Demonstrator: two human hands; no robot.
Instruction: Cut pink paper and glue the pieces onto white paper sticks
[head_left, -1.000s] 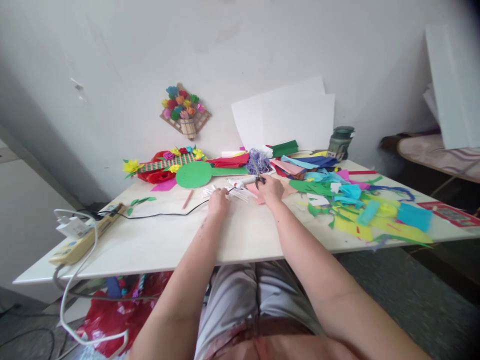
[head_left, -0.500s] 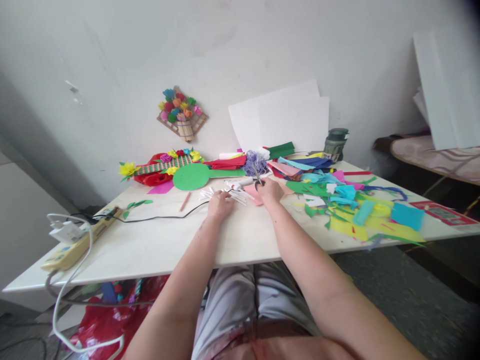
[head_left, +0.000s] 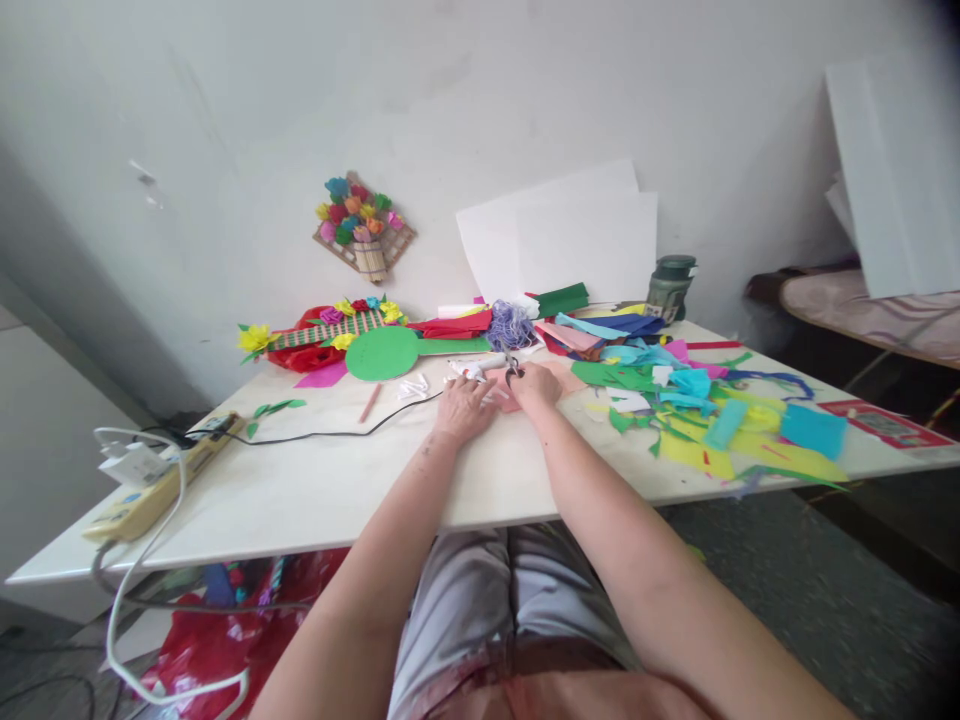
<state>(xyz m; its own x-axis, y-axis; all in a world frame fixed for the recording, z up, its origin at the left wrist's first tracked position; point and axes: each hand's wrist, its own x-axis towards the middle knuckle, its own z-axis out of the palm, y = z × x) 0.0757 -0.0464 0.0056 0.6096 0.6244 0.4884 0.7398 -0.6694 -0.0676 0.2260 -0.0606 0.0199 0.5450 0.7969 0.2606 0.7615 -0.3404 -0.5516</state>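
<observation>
My left hand [head_left: 466,405] lies on the white table [head_left: 315,490] with fingers spread over several small white paper strips [head_left: 480,392]. My right hand [head_left: 534,385] is closed round the dark handles of a pair of scissors [head_left: 513,366], whose blades point away toward a purple yarn tuft [head_left: 511,325]. Under that hand lies a pink paper piece [head_left: 517,392]. More white strips [head_left: 414,387] lie just left of my left hand, beside a white glue gun [head_left: 474,369].
Coloured paper scraps [head_left: 697,405] cover the table's right half. A green paper cut-out [head_left: 386,352], a red flower craft [head_left: 322,335] and a power strip [head_left: 142,490] with cables sit left. White sheets [head_left: 570,240] and a green jar [head_left: 670,285] stand against the wall.
My left hand has slid right over the white strips, closer to my right hand. My right hand and the scissors have drawn slightly toward me.
</observation>
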